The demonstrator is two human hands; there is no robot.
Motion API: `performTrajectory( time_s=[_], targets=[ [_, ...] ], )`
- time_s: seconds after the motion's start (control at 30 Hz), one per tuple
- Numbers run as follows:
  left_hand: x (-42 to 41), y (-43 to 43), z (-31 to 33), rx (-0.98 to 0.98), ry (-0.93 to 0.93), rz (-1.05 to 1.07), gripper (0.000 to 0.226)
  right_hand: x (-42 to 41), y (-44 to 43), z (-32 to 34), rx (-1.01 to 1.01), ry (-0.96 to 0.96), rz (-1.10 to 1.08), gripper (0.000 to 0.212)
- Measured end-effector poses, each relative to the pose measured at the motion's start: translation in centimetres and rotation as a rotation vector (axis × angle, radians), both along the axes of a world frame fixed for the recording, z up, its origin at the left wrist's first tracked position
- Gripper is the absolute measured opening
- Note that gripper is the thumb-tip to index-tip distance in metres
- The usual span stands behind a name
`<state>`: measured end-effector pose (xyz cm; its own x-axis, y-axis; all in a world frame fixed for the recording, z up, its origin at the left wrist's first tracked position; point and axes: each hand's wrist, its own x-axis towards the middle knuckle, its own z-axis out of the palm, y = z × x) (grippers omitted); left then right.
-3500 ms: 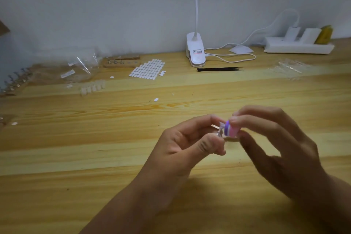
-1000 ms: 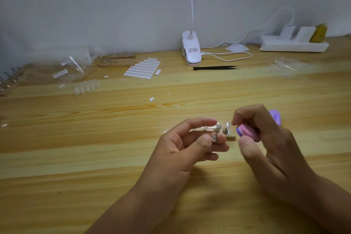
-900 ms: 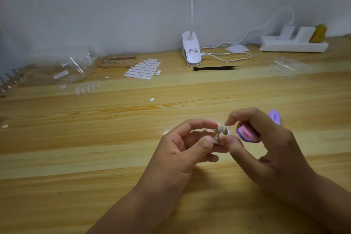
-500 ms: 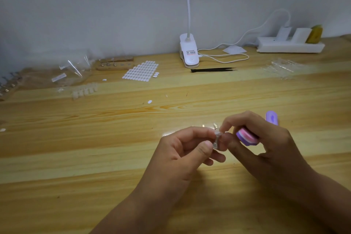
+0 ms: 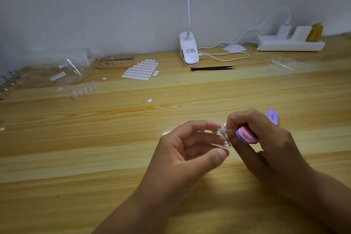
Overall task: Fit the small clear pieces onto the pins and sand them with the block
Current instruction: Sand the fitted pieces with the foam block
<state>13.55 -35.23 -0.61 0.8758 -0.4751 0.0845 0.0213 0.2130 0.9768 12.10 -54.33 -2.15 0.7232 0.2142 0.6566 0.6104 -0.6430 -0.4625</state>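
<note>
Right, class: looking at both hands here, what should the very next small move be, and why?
Probably press the clear piece down onto the pin with the right hand, whose fingertips pinch it, while the left hand steadies the pin. The sanding block sits tucked back in the right hand, off the piece, so sanding looks premature.

The left hand (image 5: 187, 151) and right hand (image 5: 269, 142) are bare, like both forearms (image 5: 144, 205), with short nails (image 5: 215, 158).

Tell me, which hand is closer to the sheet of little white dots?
Left. The left hand is in front of the sheet of white dots, slightly rightward; the right hand is farther right.
</note>
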Motion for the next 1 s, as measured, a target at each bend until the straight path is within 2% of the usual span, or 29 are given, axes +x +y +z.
performTrajectory(
  time_s=[0.13,0.33,0.5,0.63,0.77,0.93,1.0],
  targets=[
    [-0.2,-0.1,0.2,0.081,-0.177,0.089,0.037,-0.3,0.4,0.2,-0.009,-0.009,-0.006,0.010],
    [-0.6,-0.1,0.5,0.078,-0.282,0.151,0.030,-0.8,0.8,0.7,0.035,0.006,0.024,0.009],
    [-0.6,-0.1,0.1,0.168,-0.322,0.241,0.029,-0.1,-0.6,0.7,0.201,0.238,0.075,0.026],
    [-0.6,-0.1,0.2,0.212,-0.320,0.267,0.029,-0.3,0.0,1.0,-0.004,0.083,0.110,0.028],
    [-0.6,-0.1,0.4,0.245,-0.369,0.284,0.031,-0.3,0.3,0.7,-0.050,-0.040,0.125,0.031],
    [-0.7,0.1,0.5,0.234,-0.296,0.302,0.025,0.1,-1.0,1.2,0.046,-0.049,0.042,0.027],
    [-0.7,0.1,0.6,0.246,-0.303,0.304,0.026,-0.1,-0.3,1.2,0.086,-0.060,0.081,0.024]
  ],
)
